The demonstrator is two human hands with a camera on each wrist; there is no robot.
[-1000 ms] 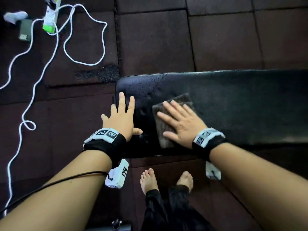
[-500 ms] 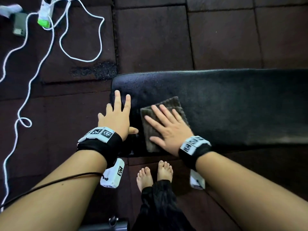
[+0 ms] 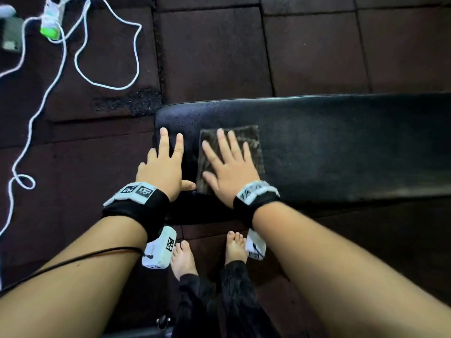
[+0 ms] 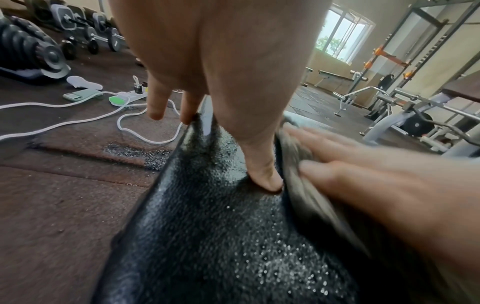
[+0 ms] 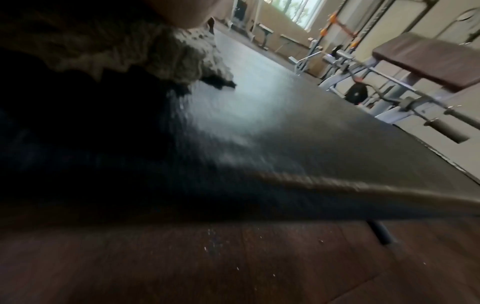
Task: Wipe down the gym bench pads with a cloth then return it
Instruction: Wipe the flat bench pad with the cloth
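A black padded gym bench point(image 3: 341, 142) runs from the middle to the right edge of the head view. Near its left end lies a folded grey-brown cloth point(image 3: 249, 137). My right hand point(image 3: 228, 164) lies flat on the cloth with straight, spread fingers, pressing it onto the pad. My left hand point(image 3: 163, 164) rests flat on the pad's left end, fingers straight, thumb close to the cloth's near corner. In the left wrist view the pad point(image 4: 213, 236) looks wet and speckled, with the cloth point(image 4: 306, 185) under my blurred right hand. In the right wrist view the cloth point(image 5: 161, 55) sits on the pad point(image 5: 285, 133).
Dark rubber floor tiles point(image 3: 210, 50) surround the bench. A white cable point(image 3: 107, 69), a green-and-white power strip point(image 3: 51, 23) and a phone point(image 3: 9, 35) lie at the far left. My bare feet point(image 3: 183, 259) stand beside the bench. Dumbbells point(image 4: 78, 35) and weight machines point(image 4: 402, 107) stand further off.
My right hand slid the cloth left towards the bench end, then turned it square and pushed it slightly away across the pad. My left hand stayed planted on the pad's end.
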